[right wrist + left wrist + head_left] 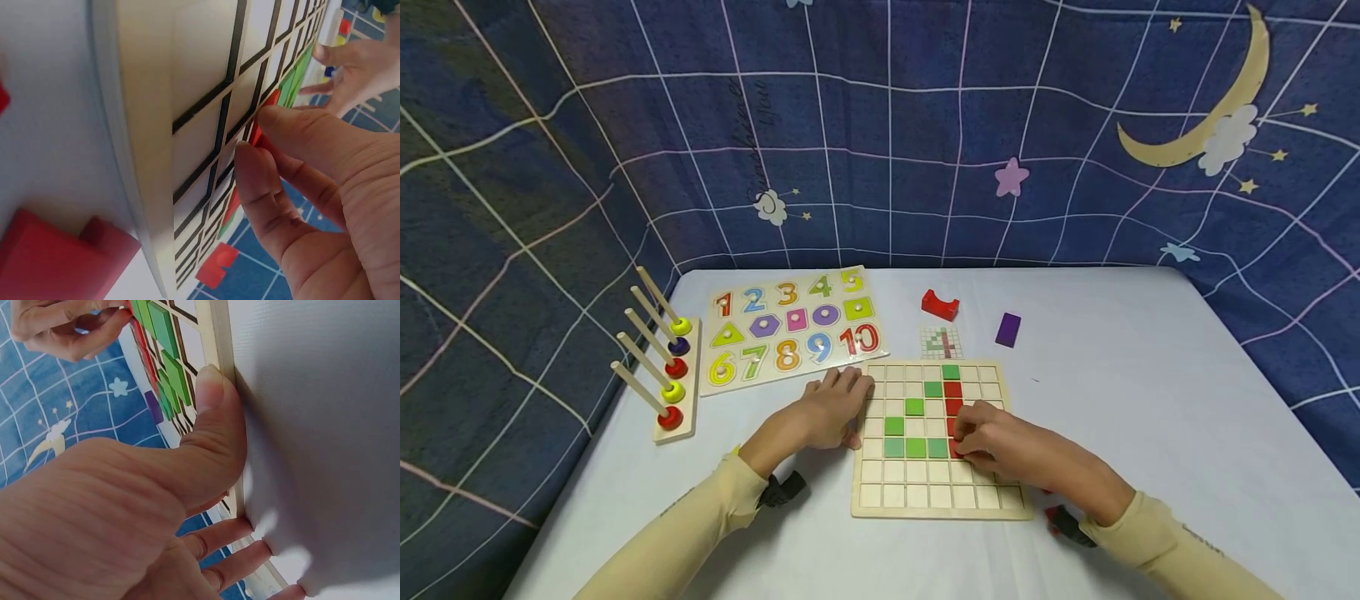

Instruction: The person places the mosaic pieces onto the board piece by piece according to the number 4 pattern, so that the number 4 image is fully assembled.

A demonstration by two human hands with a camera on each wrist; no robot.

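Note:
A wooden grid board [940, 512] lies on the table with green tiles [915, 407] and a column of red tiles [953, 407] in its squares. My left hand [831, 412] rests at the board's left side; its thumb presses the edge, and the other fingers spread nearly straight along the board and table. With thumb and fingertips, my right hand [1011, 442] pinches a red tile [255, 133] at the lower end of the red column. The fingers partly cover that tile, so how fully it sits in its square cannot be seen.
A small pattern card [951, 333] lies just behind the board, near a red notched block [940, 305] and a purple block [1008, 330]. At left stand a number puzzle [805, 375] and a peg stand [688, 421] with rings. Red pieces [56, 262] lie beside the right wrist.

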